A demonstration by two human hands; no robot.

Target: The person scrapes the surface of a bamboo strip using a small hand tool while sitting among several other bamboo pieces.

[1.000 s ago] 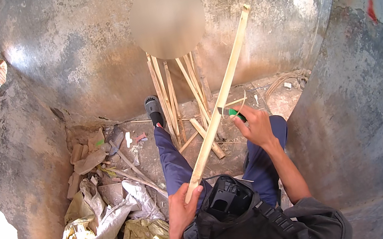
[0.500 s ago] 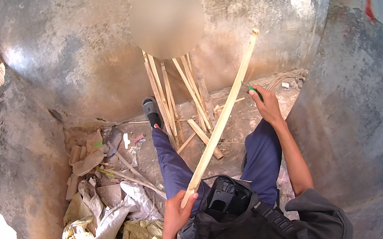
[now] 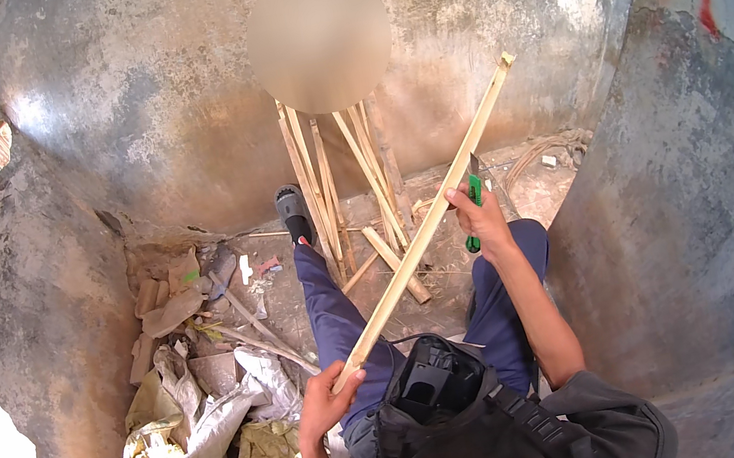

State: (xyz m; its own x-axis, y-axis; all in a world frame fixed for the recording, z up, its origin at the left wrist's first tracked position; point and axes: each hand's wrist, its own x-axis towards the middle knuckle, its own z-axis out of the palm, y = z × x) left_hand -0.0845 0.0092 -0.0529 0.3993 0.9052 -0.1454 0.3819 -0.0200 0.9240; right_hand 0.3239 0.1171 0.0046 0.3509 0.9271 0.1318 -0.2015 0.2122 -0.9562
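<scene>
Wooden slats [image 3: 350, 183] lean against the concrete wall [image 3: 169, 87], rubbish sacks [image 3: 178, 435] heaped left. Left hand [image 3: 323, 401] grips the long strip's [image 3: 429, 223] lower end; right hand [image 3: 482, 219], clutching a green-handled knife [image 3: 473, 201], has returned onto the strip's middle.

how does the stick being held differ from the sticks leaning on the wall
The held stick is one long strip, slanting up to the right, gripped by the left hand at its lower end. The leaning sticks are a shorter bunch, near upright, untouched. Both are pale split wood.
</scene>
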